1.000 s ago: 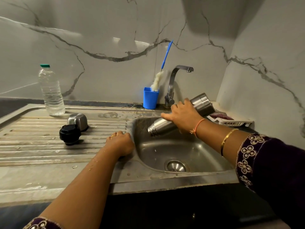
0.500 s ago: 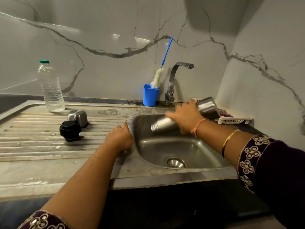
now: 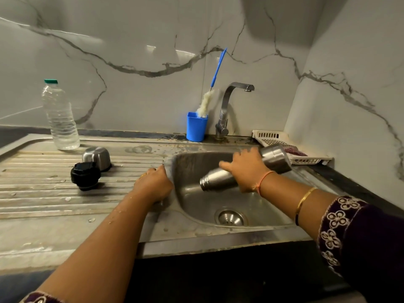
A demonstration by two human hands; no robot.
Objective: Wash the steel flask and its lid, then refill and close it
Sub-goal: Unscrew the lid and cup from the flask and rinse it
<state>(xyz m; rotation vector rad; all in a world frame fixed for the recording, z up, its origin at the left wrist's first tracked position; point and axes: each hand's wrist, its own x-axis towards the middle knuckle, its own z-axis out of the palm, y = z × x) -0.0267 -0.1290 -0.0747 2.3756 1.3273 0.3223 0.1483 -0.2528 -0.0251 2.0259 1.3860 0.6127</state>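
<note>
Cylindrical steel flask (image 3: 218, 178): mouth-down over the steel sink basin (image 3: 196, 207), lower than a moment ago (blurred, probably being shaken dry).
Right hand (image 3: 247, 169): clamped round the flask.
Left hand (image 3: 153, 185): curled over the basin rim.
Round black lid (image 3: 85, 176): on the ribbed worktop (image 3: 43, 193); refill pending.

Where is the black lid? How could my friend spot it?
Look at the ribbed draining board left of the sink. Near the water bottle sit two small things. The black lid is the nearer one, dark and knobbly, unlike the shiny steel cup behind.
</note>
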